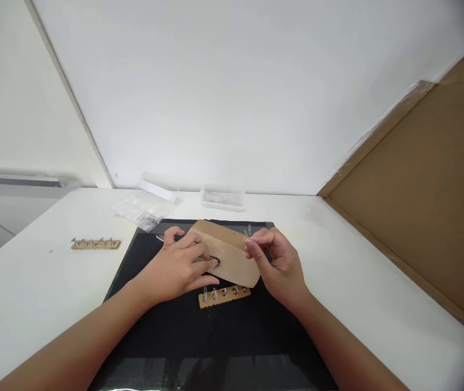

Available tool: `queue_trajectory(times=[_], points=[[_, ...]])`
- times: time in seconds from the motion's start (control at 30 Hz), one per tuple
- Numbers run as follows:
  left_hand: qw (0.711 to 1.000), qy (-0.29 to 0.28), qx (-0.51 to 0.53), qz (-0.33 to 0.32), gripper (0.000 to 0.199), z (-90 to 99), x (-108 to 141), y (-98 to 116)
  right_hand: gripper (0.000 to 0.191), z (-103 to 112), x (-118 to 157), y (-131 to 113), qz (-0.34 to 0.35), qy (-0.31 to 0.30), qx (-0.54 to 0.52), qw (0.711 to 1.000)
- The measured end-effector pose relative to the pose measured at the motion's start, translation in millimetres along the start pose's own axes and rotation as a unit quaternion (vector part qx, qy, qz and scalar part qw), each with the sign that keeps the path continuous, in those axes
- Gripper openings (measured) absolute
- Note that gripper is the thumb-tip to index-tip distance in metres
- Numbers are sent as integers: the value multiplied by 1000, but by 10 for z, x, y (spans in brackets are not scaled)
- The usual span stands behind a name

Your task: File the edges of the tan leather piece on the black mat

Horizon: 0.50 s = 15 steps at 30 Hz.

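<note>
My left hand [186, 263] lies over a brown paper sheet [226, 247], its fingers bent around a thin dark tool with a rounded end [216, 260]; most of the tool is hidden under the fingers. At the sheet's right edge, my right hand [278, 263] pinches a small clear piece [247, 234] between thumb and forefinger. Just below the paper sits a wooden strip [224, 297] with several small metal and clear plastic bits standing on it. All of this is on a black mat [199, 336].
Another wooden strip [95, 245] with several metal bits lies at the left of the white table. Behind the mat are a crumpled clear bag [140, 209], a translucent tray [222, 198] and a white lid-like piece [158, 188]. A cardboard panel [419, 190] borders the right side.
</note>
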<state>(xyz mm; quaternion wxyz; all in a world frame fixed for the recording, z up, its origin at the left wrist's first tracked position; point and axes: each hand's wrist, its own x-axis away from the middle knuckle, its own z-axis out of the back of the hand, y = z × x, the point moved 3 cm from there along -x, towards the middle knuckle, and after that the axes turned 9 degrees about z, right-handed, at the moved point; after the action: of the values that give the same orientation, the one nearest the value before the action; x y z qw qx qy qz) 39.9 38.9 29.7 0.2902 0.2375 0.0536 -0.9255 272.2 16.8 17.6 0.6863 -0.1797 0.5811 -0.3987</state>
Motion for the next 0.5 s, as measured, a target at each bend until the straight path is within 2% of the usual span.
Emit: queue_trajectory(times=[0.23, 0.33, 0.5], points=[[1000, 11, 8, -1, 17, -25, 7, -53, 10, 6, 1, -9, 7, -5, 11, 1000], [999, 26, -13, 17, 19, -21, -6, -59, 9, 20, 10, -35, 43, -6, 41, 998], [996, 29, -72, 43, 24, -57, -16, -82, 10, 14, 15, -82, 99, -43, 97, 990]])
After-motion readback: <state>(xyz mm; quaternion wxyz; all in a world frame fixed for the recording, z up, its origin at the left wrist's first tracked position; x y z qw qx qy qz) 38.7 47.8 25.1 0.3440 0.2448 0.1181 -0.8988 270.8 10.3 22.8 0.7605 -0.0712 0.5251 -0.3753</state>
